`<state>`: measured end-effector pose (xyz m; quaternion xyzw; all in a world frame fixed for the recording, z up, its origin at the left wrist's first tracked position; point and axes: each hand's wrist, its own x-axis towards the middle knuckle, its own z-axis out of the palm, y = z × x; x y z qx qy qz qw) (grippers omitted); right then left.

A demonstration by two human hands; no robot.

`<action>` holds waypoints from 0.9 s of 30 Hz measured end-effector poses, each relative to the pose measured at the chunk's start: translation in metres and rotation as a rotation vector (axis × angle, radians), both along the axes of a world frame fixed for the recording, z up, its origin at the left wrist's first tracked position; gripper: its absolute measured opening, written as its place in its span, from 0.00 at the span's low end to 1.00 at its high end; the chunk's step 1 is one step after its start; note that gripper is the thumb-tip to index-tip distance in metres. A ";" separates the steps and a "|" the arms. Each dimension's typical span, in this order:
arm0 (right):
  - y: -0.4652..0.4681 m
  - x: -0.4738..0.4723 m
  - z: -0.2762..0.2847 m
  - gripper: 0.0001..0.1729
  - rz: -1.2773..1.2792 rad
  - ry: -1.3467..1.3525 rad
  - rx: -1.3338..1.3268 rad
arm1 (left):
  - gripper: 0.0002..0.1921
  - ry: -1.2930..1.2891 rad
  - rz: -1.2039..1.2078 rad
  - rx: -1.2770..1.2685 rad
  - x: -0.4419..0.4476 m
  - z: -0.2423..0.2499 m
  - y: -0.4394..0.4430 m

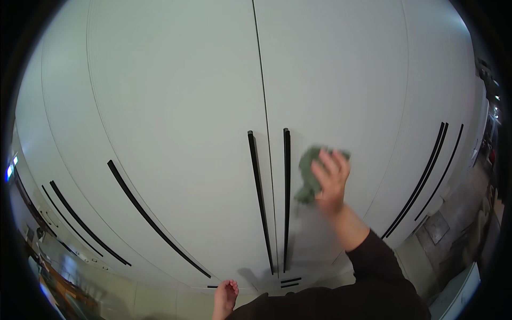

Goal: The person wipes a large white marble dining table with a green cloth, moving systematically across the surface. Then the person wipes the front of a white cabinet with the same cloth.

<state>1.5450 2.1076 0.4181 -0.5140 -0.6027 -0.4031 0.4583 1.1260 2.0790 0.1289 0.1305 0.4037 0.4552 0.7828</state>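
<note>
My right hand (pixel 333 176) presses a crumpled green cloth (pixel 307 172) against a white cabinet door (pixel 340 92), just right of a long black door handle (pixel 287 192). Hand and cloth are blurred. A second black handle (pixel 260 192) runs down the neighbouring white door (pixel 180 100), across the narrow gap between the doors. Low in the view, my left hand (pixel 227 294) is raised with its fingers curled and nothing visible in it, near the lower end of another long black handle (pixel 156 220).
More white doors with black handles curve away at both sides. Short black handles (pixel 290 283) sit low in the middle. Pale floor tiles (pixel 156 302) lie below. A light-coloured panel (pixel 456 294) stands at the lower right, and wooden furniture (pixel 68 286) at the lower left.
</note>
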 end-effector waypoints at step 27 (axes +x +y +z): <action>-0.022 0.001 -0.118 0.15 0.085 -0.162 -0.440 | 0.08 -0.118 -0.188 0.094 0.060 -0.001 0.003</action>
